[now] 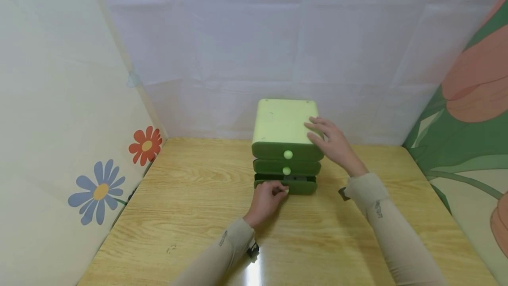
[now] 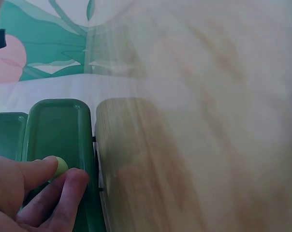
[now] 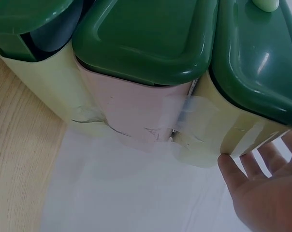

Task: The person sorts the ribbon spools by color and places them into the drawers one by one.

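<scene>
A small three-drawer unit (image 1: 283,120) with a pale green top and dark green drawer fronts stands on the table. Its bottom drawer (image 1: 303,187) is pulled out a little, and something dark grey (image 3: 54,31), of a kind I cannot tell, shows inside. My left hand (image 1: 263,200) pinches that drawer's pale green round knob (image 2: 61,166) between thumb and fingers. Up at the unit's top right edge, my right hand (image 1: 331,142) rests with its fingers spread, touching the top and side. The middle drawer (image 1: 303,167) and top drawer (image 1: 270,149) look closed.
The wood-grain table (image 1: 198,202) extends around the unit. Behind it hangs a pale sheet (image 1: 222,56). Flower-printed panels stand at the left (image 1: 51,122) and right (image 1: 476,144).
</scene>
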Demonstrator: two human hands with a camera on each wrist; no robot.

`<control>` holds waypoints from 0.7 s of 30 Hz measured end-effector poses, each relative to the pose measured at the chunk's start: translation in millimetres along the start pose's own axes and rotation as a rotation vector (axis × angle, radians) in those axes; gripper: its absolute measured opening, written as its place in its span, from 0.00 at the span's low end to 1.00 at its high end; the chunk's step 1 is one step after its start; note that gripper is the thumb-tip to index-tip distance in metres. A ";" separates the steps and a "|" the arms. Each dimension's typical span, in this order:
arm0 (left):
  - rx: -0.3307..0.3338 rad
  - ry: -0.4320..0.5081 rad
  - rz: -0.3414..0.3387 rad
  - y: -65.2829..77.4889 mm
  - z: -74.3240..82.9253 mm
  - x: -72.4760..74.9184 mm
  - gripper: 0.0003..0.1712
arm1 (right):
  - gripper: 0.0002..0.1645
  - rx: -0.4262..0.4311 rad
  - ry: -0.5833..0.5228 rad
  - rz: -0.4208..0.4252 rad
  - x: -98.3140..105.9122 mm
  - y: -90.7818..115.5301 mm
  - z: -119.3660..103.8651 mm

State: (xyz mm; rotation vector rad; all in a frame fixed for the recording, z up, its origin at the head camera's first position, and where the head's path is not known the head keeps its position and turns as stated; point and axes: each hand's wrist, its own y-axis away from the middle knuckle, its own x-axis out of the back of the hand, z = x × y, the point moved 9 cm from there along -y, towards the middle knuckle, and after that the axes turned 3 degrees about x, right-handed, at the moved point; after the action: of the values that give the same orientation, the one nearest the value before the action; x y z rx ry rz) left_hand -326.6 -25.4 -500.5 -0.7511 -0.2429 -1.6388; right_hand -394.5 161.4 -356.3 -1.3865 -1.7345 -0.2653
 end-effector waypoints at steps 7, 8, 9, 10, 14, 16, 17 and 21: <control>0.000 0.001 0.012 -7.4 -2.2 0.9 0.03 | 0.30 0.010 -0.003 0.008 0.3 0.5 -1.9; -0.005 -0.002 0.015 -8.2 -2.7 1.0 0.02 | 0.30 0.013 -0.001 0.010 0.4 0.3 -2.0; -0.008 -0.005 0.018 -9.3 -3.3 1.1 0.02 | 0.30 0.015 0.001 0.012 0.4 0.2 -2.1; -0.011 -0.008 0.022 -10.2 -3.9 1.3 0.02 | 0.30 0.016 0.002 0.012 0.3 0.1 -1.9; -0.022 -0.017 0.033 -13.0 -4.7 2.1 0.02 | 0.30 0.016 0.004 0.010 -0.4 -0.3 -0.9; -0.022 -0.014 0.033 -13.9 -4.7 2.1 0.03 | 0.30 0.015 0.002 0.008 -0.7 -0.5 -0.7; -0.023 -0.014 0.032 -14.2 -4.5 2.0 0.02 | 0.30 0.016 0.003 0.009 -0.6 -0.6 -0.5; -0.025 -0.011 0.026 -15.4 -4.5 0.6 0.02 | 0.30 0.013 0.000 0.012 -0.1 -0.5 0.5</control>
State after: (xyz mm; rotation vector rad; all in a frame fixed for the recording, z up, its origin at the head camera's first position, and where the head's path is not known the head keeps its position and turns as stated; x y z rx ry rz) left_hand -342.7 -24.9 -499.7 -0.7795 -0.2195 -1.6162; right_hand -395.2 161.5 -356.6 -1.3872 -1.7248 -0.2473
